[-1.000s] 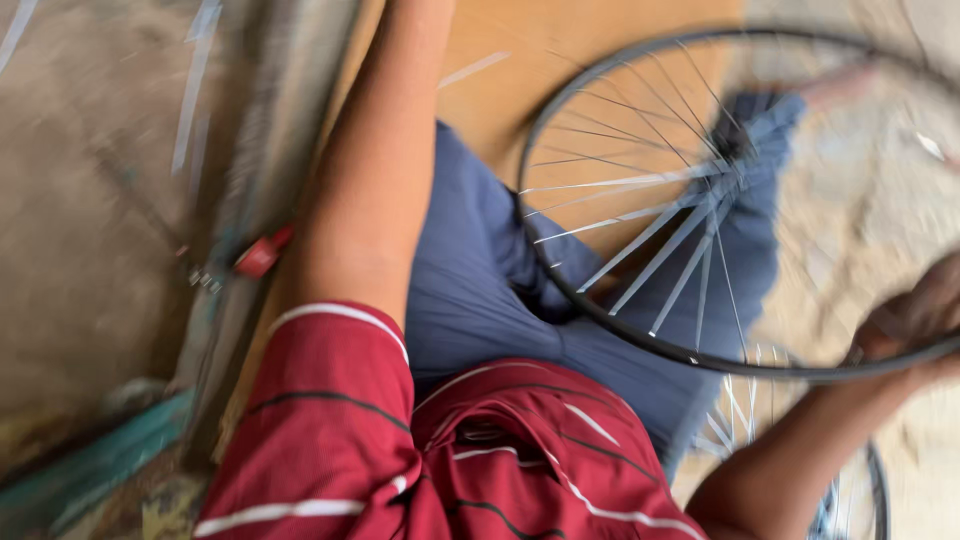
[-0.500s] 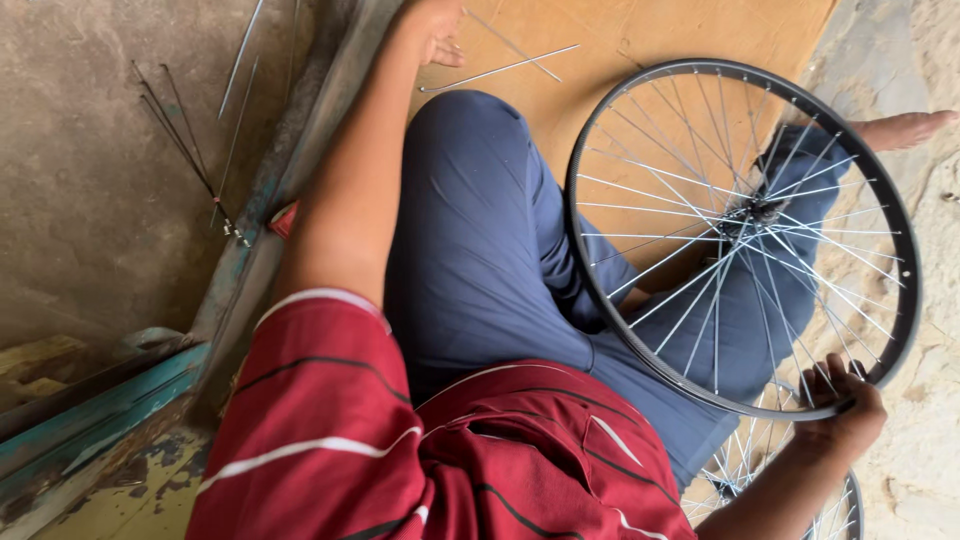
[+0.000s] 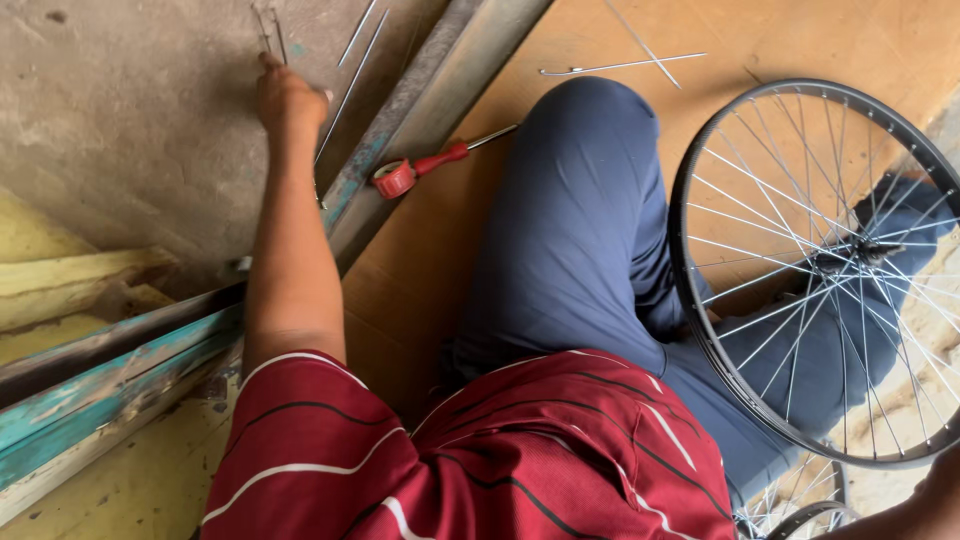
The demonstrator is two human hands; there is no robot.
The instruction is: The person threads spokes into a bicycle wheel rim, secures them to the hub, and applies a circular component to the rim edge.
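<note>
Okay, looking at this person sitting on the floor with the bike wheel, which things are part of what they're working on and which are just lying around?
In use:
- left hand, reaching to the loose spokes on the concrete
- bicycle wheel, propped against the legs
- right hand, barely visible at the wheel's lower edge

Lying about:
- red-handled tool
- crossed spokes on the board
- second wheel underneath

bare concrete floor [image 3: 130,140] is left free at nine o'clock of the left hand [image 3: 285,100]. passage toward three o'clock is crossed by loose spokes [image 3: 350,75], a metal rail [image 3: 440,90] and a red-handled tool [image 3: 425,168].
</note>
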